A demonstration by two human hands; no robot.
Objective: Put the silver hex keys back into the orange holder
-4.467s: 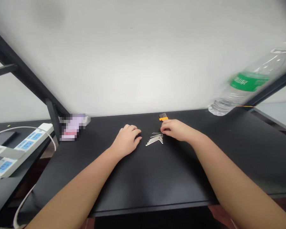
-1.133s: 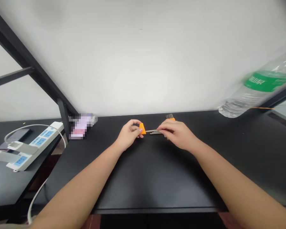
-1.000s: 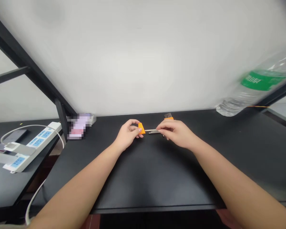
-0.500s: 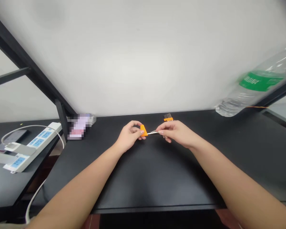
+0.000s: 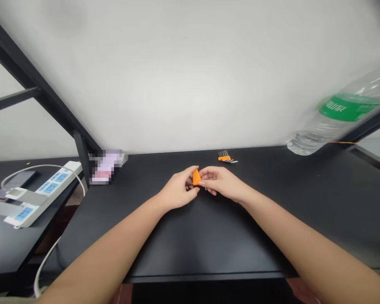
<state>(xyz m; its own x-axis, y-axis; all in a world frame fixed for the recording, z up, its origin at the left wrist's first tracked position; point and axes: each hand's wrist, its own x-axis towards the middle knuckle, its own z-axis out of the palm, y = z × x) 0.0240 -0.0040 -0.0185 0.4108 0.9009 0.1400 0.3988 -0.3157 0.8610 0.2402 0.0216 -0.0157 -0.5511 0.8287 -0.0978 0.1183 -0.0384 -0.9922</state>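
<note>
A small wedge-shaped orange hex key holder [image 5: 196, 177] is between my two hands above the black desk. My left hand [image 5: 180, 190] curls around its left side, index finger at the top edge and thumb below. The thumb and fingers of my right hand [image 5: 220, 182] pinch it from the right. Thin metal keys show partly beside the holder; my fingers hide most of them. Behind the hands, a second orange holder [image 5: 224, 158] with several metal keys [image 5: 223, 153] lies near the wall, some silver keys fanned out at its front right.
The black desk [image 5: 209, 240] meets a pale wall. A large clear bottle [image 5: 348, 107] with a green label leans at the right. To the left are a blurred packet [image 5: 104, 168], a white power strip [image 5: 46, 194], a phone [image 5: 20, 181] and a white cable [image 5: 47, 261].
My right hand has shifted left from the metal keys onto the orange holder. The holder has moved slightly right, and my left hand has changed its hold. The second holder is uncovered.
</note>
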